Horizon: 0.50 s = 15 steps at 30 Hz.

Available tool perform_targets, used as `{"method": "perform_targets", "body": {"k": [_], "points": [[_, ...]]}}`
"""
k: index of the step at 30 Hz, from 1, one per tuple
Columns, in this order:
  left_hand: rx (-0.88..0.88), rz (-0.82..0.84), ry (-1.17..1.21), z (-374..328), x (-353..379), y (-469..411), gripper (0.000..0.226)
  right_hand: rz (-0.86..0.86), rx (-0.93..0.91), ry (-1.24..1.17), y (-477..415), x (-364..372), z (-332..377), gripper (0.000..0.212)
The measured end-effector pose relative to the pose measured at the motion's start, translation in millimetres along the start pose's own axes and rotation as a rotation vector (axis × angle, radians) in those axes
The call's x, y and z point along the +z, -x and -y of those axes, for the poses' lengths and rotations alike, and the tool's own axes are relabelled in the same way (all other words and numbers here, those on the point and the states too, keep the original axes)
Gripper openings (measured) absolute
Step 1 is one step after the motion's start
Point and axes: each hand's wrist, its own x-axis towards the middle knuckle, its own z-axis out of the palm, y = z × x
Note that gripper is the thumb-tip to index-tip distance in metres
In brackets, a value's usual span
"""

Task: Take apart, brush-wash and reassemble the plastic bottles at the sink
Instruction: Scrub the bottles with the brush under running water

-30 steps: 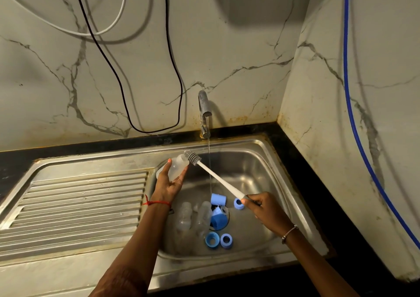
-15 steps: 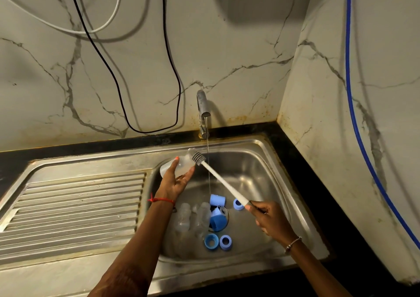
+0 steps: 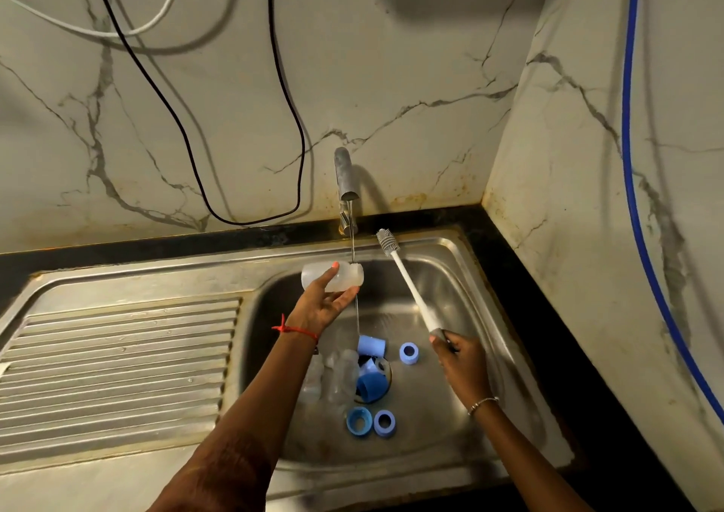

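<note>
Rinsing step: left hand grasps bottle under tap stream; right hand grips brush, apparently withdrawn; next, draining.

The bottle is cloudy white. The brush has a white handle and grey bristles. The caps are light blue. The sink is silver steel with ribbed lines. The wall is pale marble with grey veins. The wrist thread is red.

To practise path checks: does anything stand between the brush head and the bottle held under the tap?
Nothing solid: only the water stream falls at the right end of the bottle, below-left of the brush head.
</note>
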Motion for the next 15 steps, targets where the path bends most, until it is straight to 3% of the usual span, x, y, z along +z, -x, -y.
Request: {"method": "perform_targets", "body": {"k": [5,15], "points": [[0.034,0.017,-0.084,1,4,-21,0.050,-0.002,-0.058,0.051,1,7,-21,0.045],[0.056,-0.008,-0.100,-2,0,-40,0.045,-0.063,-0.067,0.179,2,15,-43,0.047]]}}
